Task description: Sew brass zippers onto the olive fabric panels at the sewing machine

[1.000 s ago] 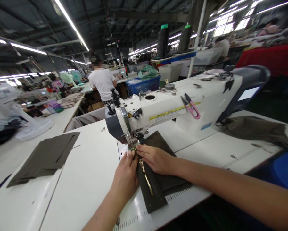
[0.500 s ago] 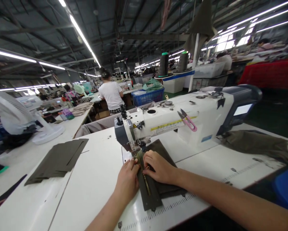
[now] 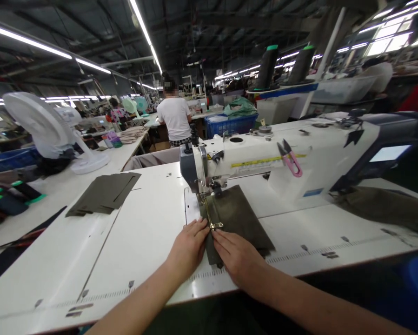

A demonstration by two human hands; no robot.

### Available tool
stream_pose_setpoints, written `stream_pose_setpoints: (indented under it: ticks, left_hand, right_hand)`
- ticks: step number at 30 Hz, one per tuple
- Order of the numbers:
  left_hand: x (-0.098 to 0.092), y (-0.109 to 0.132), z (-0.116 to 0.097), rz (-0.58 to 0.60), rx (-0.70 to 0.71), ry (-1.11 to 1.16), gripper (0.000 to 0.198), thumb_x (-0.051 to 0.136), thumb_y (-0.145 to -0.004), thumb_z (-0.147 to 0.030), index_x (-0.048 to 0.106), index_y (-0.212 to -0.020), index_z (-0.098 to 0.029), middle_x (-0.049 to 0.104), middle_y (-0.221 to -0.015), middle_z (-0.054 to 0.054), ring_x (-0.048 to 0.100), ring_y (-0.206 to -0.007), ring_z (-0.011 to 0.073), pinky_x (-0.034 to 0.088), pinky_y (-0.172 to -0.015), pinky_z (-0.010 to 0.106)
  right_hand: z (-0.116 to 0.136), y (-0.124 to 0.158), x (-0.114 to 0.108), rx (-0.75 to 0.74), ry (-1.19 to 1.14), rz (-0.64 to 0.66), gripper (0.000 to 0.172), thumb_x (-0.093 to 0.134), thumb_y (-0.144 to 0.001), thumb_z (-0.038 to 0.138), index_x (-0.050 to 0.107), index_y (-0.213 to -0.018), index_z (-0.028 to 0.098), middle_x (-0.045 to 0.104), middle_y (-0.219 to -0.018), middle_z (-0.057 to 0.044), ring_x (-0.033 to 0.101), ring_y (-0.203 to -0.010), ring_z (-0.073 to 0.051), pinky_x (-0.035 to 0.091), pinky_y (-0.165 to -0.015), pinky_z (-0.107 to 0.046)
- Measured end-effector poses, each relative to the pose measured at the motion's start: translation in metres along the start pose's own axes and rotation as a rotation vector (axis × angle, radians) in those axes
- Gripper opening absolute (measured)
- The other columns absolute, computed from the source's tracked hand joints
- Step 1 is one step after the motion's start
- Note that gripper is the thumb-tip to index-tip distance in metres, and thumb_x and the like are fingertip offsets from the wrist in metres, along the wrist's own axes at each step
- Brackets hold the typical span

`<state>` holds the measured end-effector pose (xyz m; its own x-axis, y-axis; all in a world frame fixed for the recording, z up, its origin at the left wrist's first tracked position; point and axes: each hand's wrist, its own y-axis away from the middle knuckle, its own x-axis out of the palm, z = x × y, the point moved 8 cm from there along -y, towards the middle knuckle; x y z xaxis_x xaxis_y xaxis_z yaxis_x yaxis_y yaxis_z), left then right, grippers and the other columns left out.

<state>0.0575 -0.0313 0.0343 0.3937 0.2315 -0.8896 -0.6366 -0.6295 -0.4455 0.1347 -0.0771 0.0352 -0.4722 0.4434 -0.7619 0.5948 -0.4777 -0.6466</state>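
Observation:
An olive-green fabric piece (image 3: 242,214) with a brass-toned zipper lies on the white sewing table, its far end beneath the presser foot of the sewing machine (image 3: 257,156). The zipper slider (image 3: 215,226) shows just beyond my fingertips, its pull pointing right. My left hand (image 3: 189,244) rests flat at the strip's left edge, fingers stretched forward. On the other side, my right hand (image 3: 238,258) presses the strip with fingers extended, holding nothing. Both hands partly cover the strip's near end.
Olive fabric panels (image 3: 102,193) are stacked to the left. Pink-handled thread snips (image 3: 290,159) sit against the machine arm. More olive cloth (image 3: 379,204) lies right. A white fan (image 3: 41,121), thread cones (image 3: 11,200) and a person in a white shirt (image 3: 174,116) are farther off.
My right hand has let go of the zipper pull and moved nearer me, flattening out. The slider is now uncovered. My left hand lies flatter, and the camera view has shifted.

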Motion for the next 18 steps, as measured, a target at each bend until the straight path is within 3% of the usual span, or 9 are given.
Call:
stream_pose_setpoints:
  ticks: [9, 18]
  left_hand:
    - [0.003, -0.003, -0.001, 0.014, 0.049, -0.066, 0.034, 0.044, -0.078, -0.003, 0.054, -0.110, -0.011, 0.058, -0.116, 0.014, 0.054, -0.109, 0.0242, 0.048, -0.092, 0.042]
    - [0.007, -0.012, 0.015, 0.037, 0.032, -0.071, 0.035, 0.040, -0.079, -0.001, 0.056, -0.108, -0.012, 0.058, -0.116, 0.014, 0.055, -0.108, 0.0241, 0.049, -0.091, 0.042]
  right_hand:
    - [-0.005, -0.008, -0.006, 0.012, -0.010, -0.110, 0.037, 0.030, -0.084, 0.004, 0.067, -0.083, 0.003, 0.067, -0.089, -0.015, 0.062, -0.084, -0.022, 0.053, -0.076, -0.031]
    - [-0.020, -0.018, 0.011, 0.059, -0.098, 0.019, 0.032, 0.036, -0.078, 0.005, 0.065, -0.091, 0.001, 0.065, -0.096, -0.018, 0.059, -0.093, -0.023, 0.048, -0.090, -0.032]
